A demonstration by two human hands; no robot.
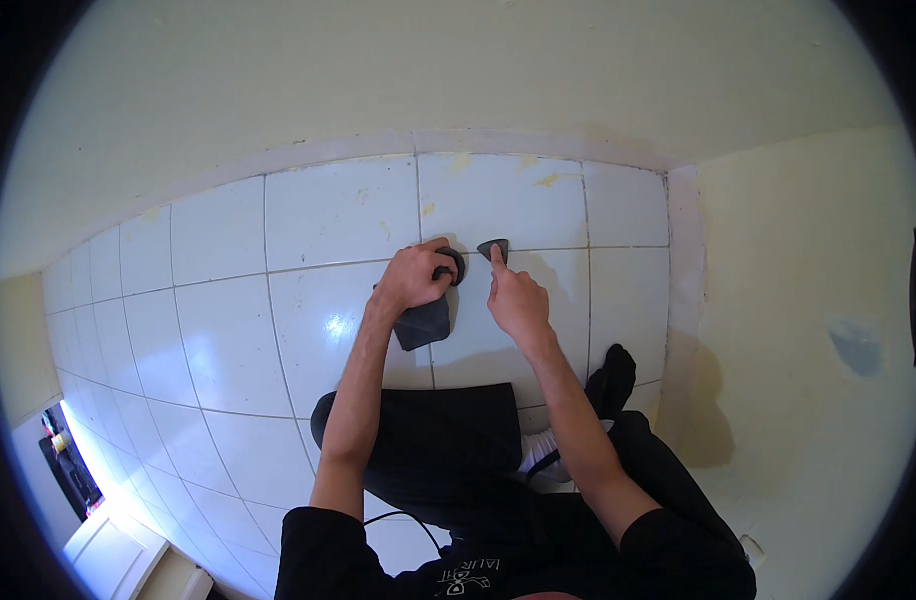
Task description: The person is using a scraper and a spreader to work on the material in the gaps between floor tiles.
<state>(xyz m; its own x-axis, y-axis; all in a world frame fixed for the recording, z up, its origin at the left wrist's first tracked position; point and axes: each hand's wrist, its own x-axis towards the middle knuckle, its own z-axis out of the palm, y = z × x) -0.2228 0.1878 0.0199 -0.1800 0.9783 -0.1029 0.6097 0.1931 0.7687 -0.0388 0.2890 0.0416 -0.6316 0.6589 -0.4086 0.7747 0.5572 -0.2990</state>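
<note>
My left hand (416, 275) is closed around the dark rounded end (455, 263) of an object on the white tiles. A dark grey, boxy piece (424, 324) lies under that wrist; I cannot tell whether both are one thing. My right hand (521, 304) grips a small scraper, its dark fan-shaped blade (493, 246) resting on the tile near a grout line. The index finger is stretched along it, and the palm hides any handle. Both hands are close together, a short gap between the two dark things.
Yellowish smears (547, 181) mark the tiles (338, 215) by the far wall (458, 70). Another wall (808, 300) with a grey-blue patch stands at the right. My bent legs and a dark-socked foot (611, 380) are near. A white piece of furniture (113, 550) sits at lower left.
</note>
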